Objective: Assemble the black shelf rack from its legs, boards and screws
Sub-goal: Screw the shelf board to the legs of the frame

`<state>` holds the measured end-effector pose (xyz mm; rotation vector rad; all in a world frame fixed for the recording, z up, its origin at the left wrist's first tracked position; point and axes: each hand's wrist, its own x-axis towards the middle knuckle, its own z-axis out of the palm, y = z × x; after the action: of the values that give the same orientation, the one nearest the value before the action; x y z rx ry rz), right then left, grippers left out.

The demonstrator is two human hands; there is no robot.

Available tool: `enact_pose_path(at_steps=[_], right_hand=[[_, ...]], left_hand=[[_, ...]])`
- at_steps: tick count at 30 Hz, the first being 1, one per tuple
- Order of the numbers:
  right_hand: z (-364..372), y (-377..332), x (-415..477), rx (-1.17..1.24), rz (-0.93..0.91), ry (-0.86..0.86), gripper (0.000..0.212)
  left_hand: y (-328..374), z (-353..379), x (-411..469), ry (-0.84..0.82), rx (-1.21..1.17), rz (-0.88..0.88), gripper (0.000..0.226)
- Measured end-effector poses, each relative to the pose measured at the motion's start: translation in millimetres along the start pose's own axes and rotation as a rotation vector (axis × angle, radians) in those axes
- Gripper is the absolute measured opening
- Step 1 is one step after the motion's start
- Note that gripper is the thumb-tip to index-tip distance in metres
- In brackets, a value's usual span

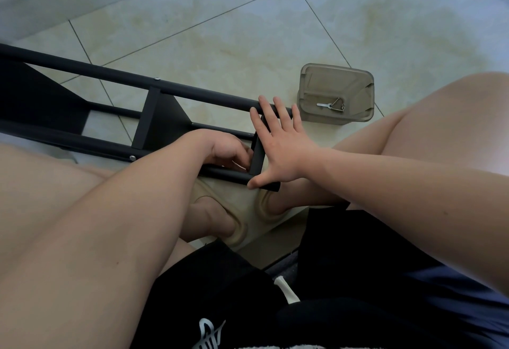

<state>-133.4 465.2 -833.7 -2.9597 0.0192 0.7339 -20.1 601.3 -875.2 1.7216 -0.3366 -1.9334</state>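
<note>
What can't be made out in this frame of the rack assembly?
Head view, left hand: anything in its curled fingers is hidden by the hand and end board.
Head view, rack: far end cut off by the left edge.
Head view, container: metal bits inside too small to identify.

Here's the black shelf rack, lying on its side on the tiled floor. Its round legs run left to right, flat boards sit crosswise between them, and silver screws show at the joints.

Tiled floor, black rack, plastic tub
</note>
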Motion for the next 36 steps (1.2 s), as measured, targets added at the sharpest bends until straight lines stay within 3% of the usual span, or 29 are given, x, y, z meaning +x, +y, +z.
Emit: enact_pose_path(at_steps=[9, 17, 22, 26, 32, 36], right_hand=[[1.2, -0.1, 0.7, -0.002, 0.0, -0.003, 0.152], [-0.3, 0.0, 0.0, -0.004, -0.001, -0.006, 0.151], [0.3, -0.7, 0.1, -0.006, 0.002, -0.003, 0.151], [0.2, -0.7, 0.1, -0.002, 0.001, -0.001, 0.152], [-0.2, -0.5, 0.5, -0.008, 0.003, -0.001, 0.152], [-0.1, -0.5, -0.1, -0.007, 0.001, 0.0, 0.151]], left_hand=[[-0.2, 0.8, 2.5, -0.007, 0.112, -0.014, 0.014], [-2.2, -0.5, 3.8, -0.004, 0.004, -0.005, 0.021], [-6.0, -4.9, 6.7, -0.013, 0.147, -0.067, 0.032], [-7.0, -6.1, 9.8, -0.015, 0.12, -0.021, 0.013], [-7.0, -4.9, 8.8, -0.021, 0.017, 0.0, 0.022], [-6.8, -6.1, 10.2, 0.002, 0.108, -0.039, 0.018]])
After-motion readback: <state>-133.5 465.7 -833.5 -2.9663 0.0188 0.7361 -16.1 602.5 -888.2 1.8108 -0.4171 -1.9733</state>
